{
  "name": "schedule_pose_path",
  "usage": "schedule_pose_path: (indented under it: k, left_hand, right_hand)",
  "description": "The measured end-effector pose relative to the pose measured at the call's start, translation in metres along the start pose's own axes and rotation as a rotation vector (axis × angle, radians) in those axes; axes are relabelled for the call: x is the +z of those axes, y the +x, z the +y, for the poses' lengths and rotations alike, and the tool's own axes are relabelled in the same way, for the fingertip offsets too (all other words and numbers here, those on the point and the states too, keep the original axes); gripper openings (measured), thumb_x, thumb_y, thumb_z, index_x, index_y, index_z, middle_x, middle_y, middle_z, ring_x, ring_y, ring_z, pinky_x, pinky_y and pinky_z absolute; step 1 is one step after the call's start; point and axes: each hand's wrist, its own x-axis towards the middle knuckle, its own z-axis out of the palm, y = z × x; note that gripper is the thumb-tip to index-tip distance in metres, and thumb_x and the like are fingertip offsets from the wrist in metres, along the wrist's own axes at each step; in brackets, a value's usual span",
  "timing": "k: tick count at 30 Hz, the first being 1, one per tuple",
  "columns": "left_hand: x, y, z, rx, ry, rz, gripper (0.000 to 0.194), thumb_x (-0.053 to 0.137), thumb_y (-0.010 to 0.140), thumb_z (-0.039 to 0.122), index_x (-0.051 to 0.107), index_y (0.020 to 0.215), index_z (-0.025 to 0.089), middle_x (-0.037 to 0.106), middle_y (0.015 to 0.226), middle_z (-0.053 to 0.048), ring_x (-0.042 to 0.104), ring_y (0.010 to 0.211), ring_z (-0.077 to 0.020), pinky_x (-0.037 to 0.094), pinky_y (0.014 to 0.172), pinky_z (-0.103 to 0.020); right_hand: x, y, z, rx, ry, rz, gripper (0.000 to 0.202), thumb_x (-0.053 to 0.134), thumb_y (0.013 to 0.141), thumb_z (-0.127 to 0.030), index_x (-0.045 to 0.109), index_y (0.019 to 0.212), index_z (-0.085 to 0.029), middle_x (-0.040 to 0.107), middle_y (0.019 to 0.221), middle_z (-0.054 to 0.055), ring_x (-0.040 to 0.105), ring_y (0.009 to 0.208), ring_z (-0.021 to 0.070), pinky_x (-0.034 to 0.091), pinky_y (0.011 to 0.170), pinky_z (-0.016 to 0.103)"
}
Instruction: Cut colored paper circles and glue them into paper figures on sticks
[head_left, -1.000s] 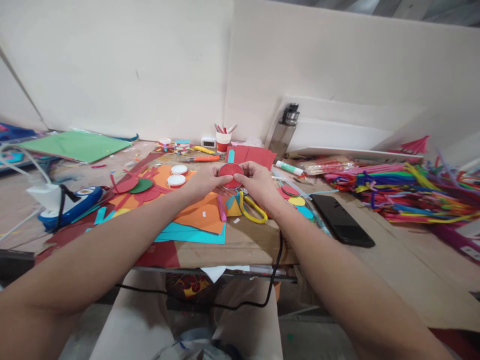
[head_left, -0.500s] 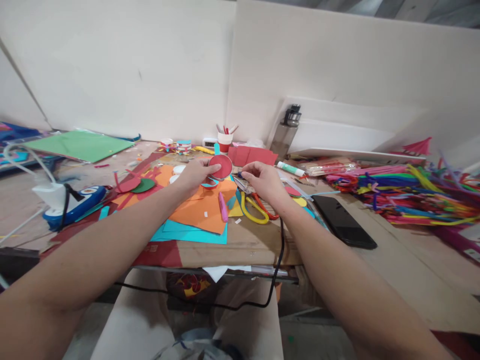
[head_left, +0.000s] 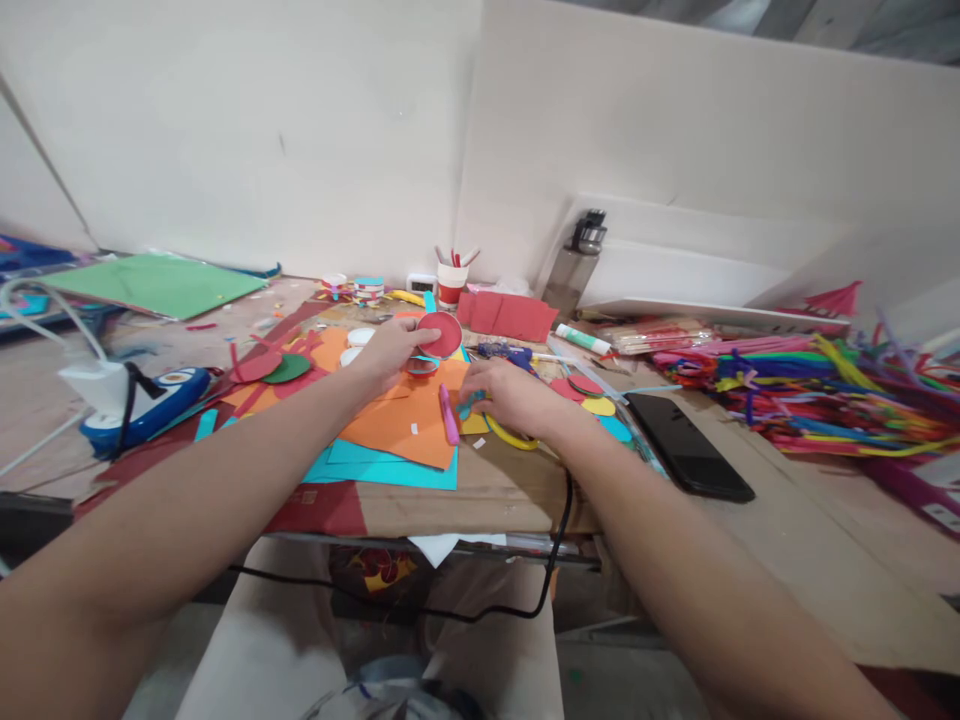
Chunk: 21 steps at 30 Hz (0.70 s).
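Observation:
My left hand [head_left: 394,352] is closed on a round red disc [head_left: 440,335] with a pale rim, thumb across its face. Just under it is a small round item with a light blue edge [head_left: 423,367]. Lower and to the right, my right hand [head_left: 510,395] has its fingers curled down onto a blue paper piece [head_left: 471,404]. Yellow-handled scissors [head_left: 514,437] lie partly hidden under that hand. Beyond the fingers rests a dark blue tool [head_left: 510,353]. A pink pen-like item [head_left: 449,415] lies on orange paper [head_left: 397,430].
Paper circles [head_left: 598,406] and a black phone [head_left: 686,445] lie to the right, with pipe cleaners [head_left: 810,385] farther out. A glue stick [head_left: 583,338], a bottle [head_left: 574,265] and a cup of pens [head_left: 452,285] stand or lie behind. A black cable [head_left: 559,540] hangs over the front edge.
My right hand has come away from the dark blue tool and moved down and left to the blue paper piece, now covering much of the scissors. My left hand keeps the red disc.

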Motion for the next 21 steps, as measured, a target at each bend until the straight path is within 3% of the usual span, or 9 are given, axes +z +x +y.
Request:
schedule_pose_path:
  k: [6, 10, 17, 21]
  left_hand:
    - [0.0022, -0.0011, -0.0001, 0.003, 0.000, -0.008, 0.035, 0.082, 0.059, 0.033, 0.062, 0.078, 0.012, 0.067, 0.073, -0.005, 0.059, 0.057, -0.0108, 0.050, 0.046, -0.021]
    - [0.0027, -0.0011, -0.0001, 0.008, 0.002, -0.004, 0.035, 0.082, 0.058, 0.032, 0.063, 0.079, 0.012, 0.066, 0.072, -0.004, 0.059, 0.056, -0.0107, 0.051, 0.046, -0.022]
    - [0.0027, -0.0018, 0.0004, 0.011, -0.004, -0.017, 0.034, 0.082, 0.059, 0.031, 0.062, 0.079, 0.013, 0.067, 0.074, -0.004, 0.059, 0.058, -0.0108, 0.051, 0.047, -0.022]
    - [0.0027, -0.0020, 0.0000, 0.024, 0.002, -0.027, 0.031, 0.079, 0.062, 0.031, 0.063, 0.080, 0.012, 0.066, 0.074, -0.004, 0.059, 0.058, -0.0106, 0.049, 0.046, -0.021]
  right_hand:
    - [-0.0003, 0.0021, 0.0013, -0.083, -0.072, -0.057, 0.013, 0.064, 0.079, -0.003, 0.070, 0.078, -0.014, 0.068, 0.089, 0.008, 0.059, 0.091, 0.0199, 0.041, 0.089, 0.035]
    - [-0.0010, 0.0021, -0.0012, -0.068, -0.059, -0.012, 0.012, 0.060, 0.083, -0.005, 0.069, 0.079, -0.013, 0.066, 0.089, 0.009, 0.057, 0.088, 0.0182, 0.041, 0.086, 0.032]
    - [0.0008, 0.0018, -0.0012, 0.205, 0.116, 0.192, 0.013, 0.056, 0.081, -0.006, 0.064, 0.076, -0.014, 0.063, 0.078, 0.002, 0.054, 0.073, 0.0123, 0.040, 0.069, 0.025]
    - [0.0006, 0.0035, -0.0007, 0.350, 0.444, 0.286, 0.007, 0.055, 0.082, -0.013, 0.061, 0.083, -0.017, 0.057, 0.066, -0.004, 0.053, 0.058, 0.0099, 0.041, 0.055, 0.022]
